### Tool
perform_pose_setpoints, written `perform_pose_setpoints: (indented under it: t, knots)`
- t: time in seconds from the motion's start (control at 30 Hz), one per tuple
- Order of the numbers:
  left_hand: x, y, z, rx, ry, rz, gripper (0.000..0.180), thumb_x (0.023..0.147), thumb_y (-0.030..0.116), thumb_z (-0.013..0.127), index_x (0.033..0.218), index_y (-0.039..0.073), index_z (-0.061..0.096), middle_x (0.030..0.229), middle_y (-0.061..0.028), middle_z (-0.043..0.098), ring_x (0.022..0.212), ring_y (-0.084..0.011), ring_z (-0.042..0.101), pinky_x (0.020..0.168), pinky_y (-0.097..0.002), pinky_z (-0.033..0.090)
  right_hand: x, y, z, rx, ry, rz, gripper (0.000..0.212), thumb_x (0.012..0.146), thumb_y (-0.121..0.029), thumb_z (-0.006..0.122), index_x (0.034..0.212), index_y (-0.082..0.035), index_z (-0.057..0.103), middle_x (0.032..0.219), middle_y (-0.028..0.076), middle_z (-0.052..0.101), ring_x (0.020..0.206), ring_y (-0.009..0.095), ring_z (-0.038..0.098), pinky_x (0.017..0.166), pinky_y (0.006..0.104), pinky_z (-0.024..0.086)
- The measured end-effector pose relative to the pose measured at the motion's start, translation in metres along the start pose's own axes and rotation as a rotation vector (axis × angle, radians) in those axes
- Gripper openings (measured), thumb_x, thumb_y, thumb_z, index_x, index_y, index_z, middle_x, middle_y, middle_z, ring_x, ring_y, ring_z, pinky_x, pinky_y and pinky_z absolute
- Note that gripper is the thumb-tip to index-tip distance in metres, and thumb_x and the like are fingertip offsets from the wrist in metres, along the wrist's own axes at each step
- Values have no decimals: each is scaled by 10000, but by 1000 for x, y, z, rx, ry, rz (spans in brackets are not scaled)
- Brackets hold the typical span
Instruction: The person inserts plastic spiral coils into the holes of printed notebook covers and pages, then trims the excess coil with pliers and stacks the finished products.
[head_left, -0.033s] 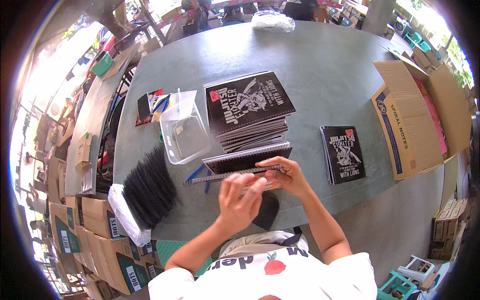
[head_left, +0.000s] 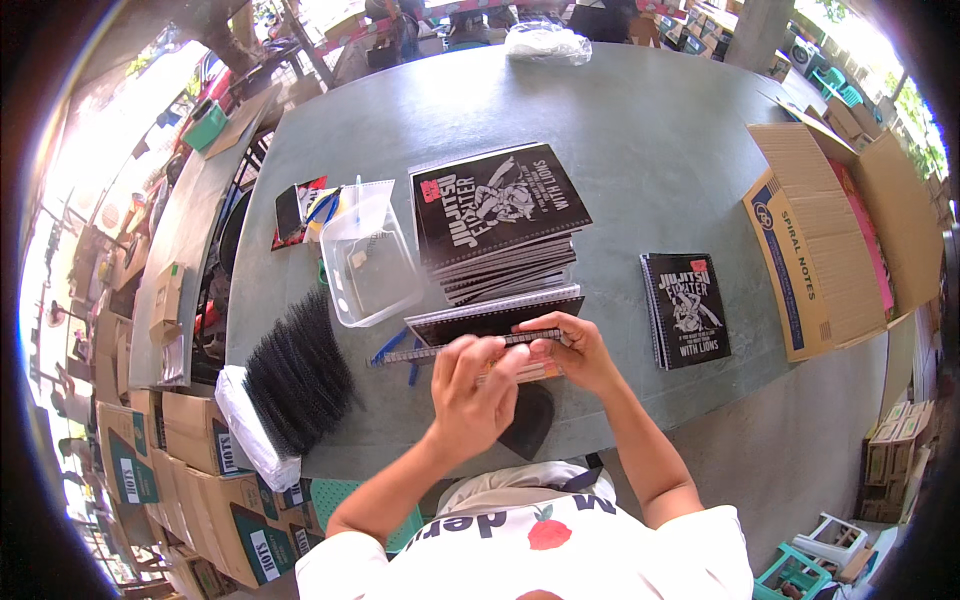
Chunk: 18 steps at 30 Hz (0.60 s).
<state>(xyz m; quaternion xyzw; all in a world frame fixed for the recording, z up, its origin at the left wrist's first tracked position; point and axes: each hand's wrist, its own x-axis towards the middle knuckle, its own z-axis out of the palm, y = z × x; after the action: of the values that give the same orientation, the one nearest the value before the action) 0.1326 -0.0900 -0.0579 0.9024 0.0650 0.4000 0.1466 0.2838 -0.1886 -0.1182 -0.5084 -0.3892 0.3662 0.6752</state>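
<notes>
A spiral notebook (head_left: 415, 354) is held on edge in front of me, its coiled binding upward and running to the left. My right hand (head_left: 572, 350) grips its right end, thumb and fingers closed. My left hand (head_left: 472, 385) has its fingers curled against the coiled edge at the middle, partly hiding it. A reddish-yellow printed surface shows below, between my hands. Just beyond stands another notebook (head_left: 500, 318) with a dark cover, leaning by a tall stack of black notebooks (head_left: 500, 205). A blue-handled tool (head_left: 388, 346) lies by the coil's left end.
To the left are a clear plastic bin (head_left: 372, 270) and a bundle of black spiral coils (head_left: 298, 375) on a white wrapper (head_left: 258, 430). At right lie several notebooks (head_left: 687, 308) beside an open cardboard box (head_left: 810, 260). A clear plastic bag (head_left: 547, 43) sits at the far edge.
My left hand has shifted slightly, its fingers now resting closer against the coiled edge. My right hand keeps its grip, moved very little.
</notes>
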Motion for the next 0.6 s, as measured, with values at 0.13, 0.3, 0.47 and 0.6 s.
perform_pose_setpoints:
  t: [0.13, 0.3, 0.47, 0.6]
  knots:
    - [19, -10, 5, -66, -205, -2, 282, 705, 40, 603, 986, 49, 621, 904, -82, 580, 855, -268, 542, 776, -402, 420, -7, 8, -7, -193, 90, -19, 202, 803, -20, 651, 1003, 5, 630, 914, 57, 652, 831, 73, 576, 716, 226, 487]
    - [28, -2, 29, -74, -327, -14, 217, 763, 102, 616, 955, 2, 617, 874, -115, 598, 831, -273, 552, 741, -384, 445, -14, -4, -11, -490, 168, -68, 199, 764, -4, 624, 962, 24, 628, 884, 114, 664, 760, 184, 635, 666, 285, 494]
    - [30, -3, 32, -78, -419, 51, 297, 747, 166, 648, 956, -39, 595, 880, -142, 607, 825, -283, 563, 765, -369, 468, -17, -2, -9, -650, 204, -135, 214, 733, 2, 593, 944, 5, 630, 844, 199, 630, 762, 332, 633, 663, 337, 490]
    - [30, -3, 36, -63, -507, 39, 366, 677, 166, 672, 954, -55, 580, 897, -150, 606, 844, -289, 561, 794, -370, 458, -18, -8, -6, -692, 226, -125, 178, 728, 18, 582, 897, -9, 631, 779, 184, 617, 708, 343, 613, 615, 352, 471]
